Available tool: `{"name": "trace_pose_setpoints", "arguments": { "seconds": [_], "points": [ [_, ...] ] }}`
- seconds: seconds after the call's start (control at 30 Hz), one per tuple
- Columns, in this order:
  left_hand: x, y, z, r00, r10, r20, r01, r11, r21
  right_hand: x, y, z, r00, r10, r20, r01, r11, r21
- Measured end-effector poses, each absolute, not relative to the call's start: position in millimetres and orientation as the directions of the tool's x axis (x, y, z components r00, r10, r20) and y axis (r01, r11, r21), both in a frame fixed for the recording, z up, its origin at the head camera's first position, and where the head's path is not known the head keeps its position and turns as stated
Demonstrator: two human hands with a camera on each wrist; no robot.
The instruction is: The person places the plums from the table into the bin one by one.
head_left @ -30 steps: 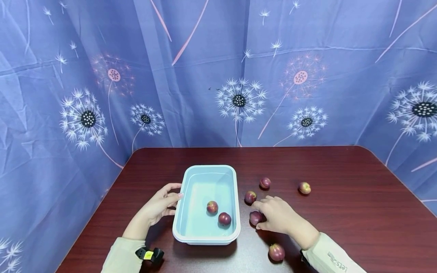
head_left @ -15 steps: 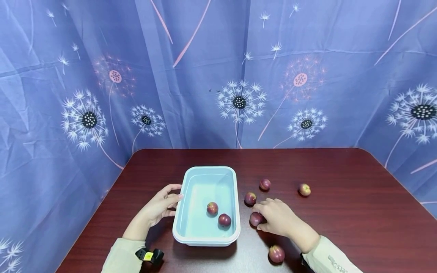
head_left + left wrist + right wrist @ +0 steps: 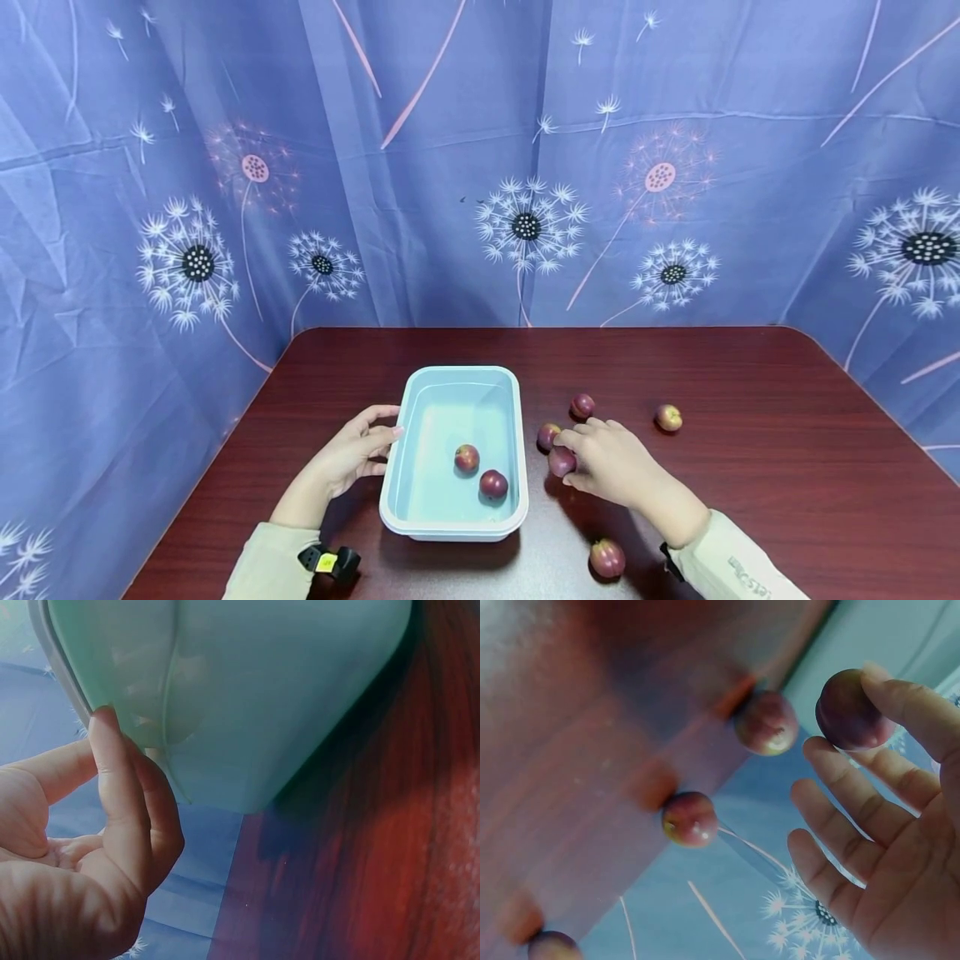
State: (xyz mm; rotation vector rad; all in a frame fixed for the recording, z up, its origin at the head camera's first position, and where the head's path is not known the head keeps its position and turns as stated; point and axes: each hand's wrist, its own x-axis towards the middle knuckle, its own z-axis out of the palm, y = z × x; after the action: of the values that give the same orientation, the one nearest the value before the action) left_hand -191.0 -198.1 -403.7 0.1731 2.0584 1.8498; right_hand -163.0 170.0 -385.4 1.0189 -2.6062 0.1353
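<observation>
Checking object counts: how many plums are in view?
7: two plums in the blue tub, one pinched in the right hand; on the table, two beyond that plum, one farther right, one nearest the camera.

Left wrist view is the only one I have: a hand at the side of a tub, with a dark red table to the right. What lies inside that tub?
Observer: Two plums lie in the light-blue tub.
Operator: Is anything being held on the other side?
Observer: Yes, the right grip pinches a single plum.
Operator: Any others about?
Observer: Four more plums lie on the dark red table, to the right of the tub.
</observation>
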Motion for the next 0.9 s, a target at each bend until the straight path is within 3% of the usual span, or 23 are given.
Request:
{"name": "trace_pose_setpoints", "arguments": {
  "seconds": [0.37,0.9],
  "points": [
    [-191,-198,-403,-0.925,0.327,-0.192,-0.153,0.140,0.978,-162,170,-367,-0.699,-0.612,0.370,-0.649,0.760,0.031],
    [-192,-198,-405,-0.922,0.337,-0.191,-0.156,0.128,0.979,-167,157,-346,-0.624,-0.648,0.437,-0.683,0.724,0.098]
  ]
}}
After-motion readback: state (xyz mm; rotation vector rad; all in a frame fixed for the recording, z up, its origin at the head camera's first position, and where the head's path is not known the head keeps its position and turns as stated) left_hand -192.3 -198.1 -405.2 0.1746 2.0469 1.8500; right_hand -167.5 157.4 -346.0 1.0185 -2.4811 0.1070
